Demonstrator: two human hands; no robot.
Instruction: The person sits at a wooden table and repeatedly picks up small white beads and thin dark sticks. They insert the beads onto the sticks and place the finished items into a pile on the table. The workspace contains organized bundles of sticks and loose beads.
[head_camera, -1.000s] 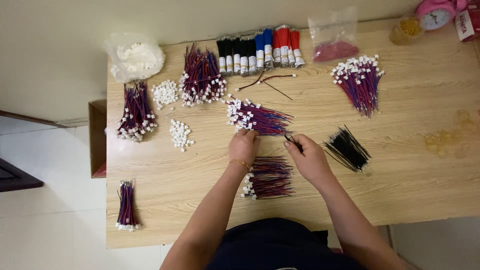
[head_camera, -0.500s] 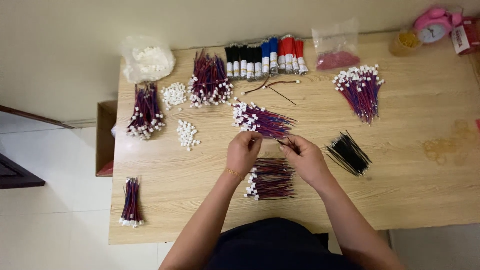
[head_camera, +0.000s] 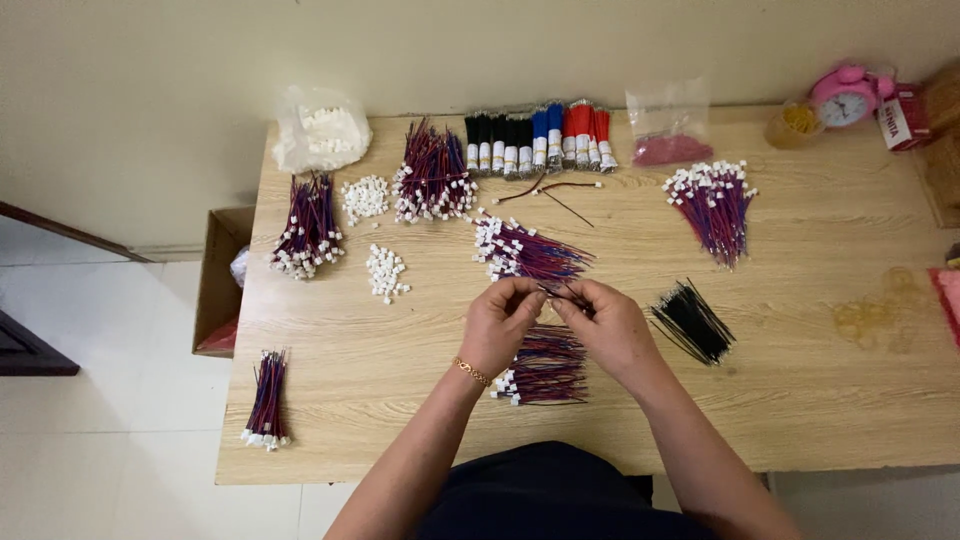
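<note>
Wooden table crowded w/ wire bundles. Left hand + right hand both pinching one thin wire between them, above red-blue bundle. Best keep grip near tip, wire taut, elbows steady.

Both forearms are showing bare all the way up, so no sleeves are coming into view at all. The left hand is wearing a thin gold-coloured chain bracelet right at the wrist. The right hand isn't wearing anything, no ring or watch showing. Lower down the person is wearing something dark, navy or black, can't tell which.
</note>
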